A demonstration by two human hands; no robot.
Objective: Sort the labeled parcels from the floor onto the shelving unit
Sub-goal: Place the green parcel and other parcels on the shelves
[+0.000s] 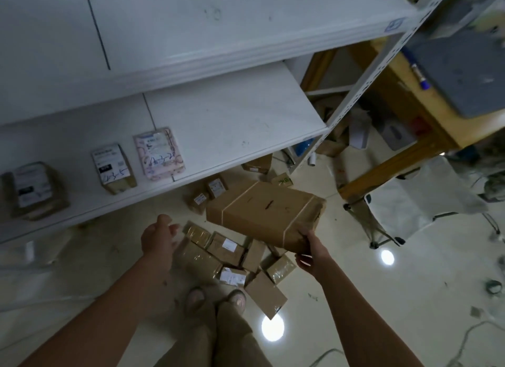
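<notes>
**Big brown parcel [262, 216] held by one corner, short of the shelf [232, 126]**

The right hand [311, 253] grips the parcel's near corner, and the box juts out ahead of it, above the floor pile [232, 257]. The left hand [158, 235], off to its left, is relaxed and holds nothing. Gripped at a single corner, the parcel could twist loose and drop onto the pile. Beyond the left hand, three labeled parcels [159, 153] sit on the shelf, whose front edge might catch the box.
</notes>
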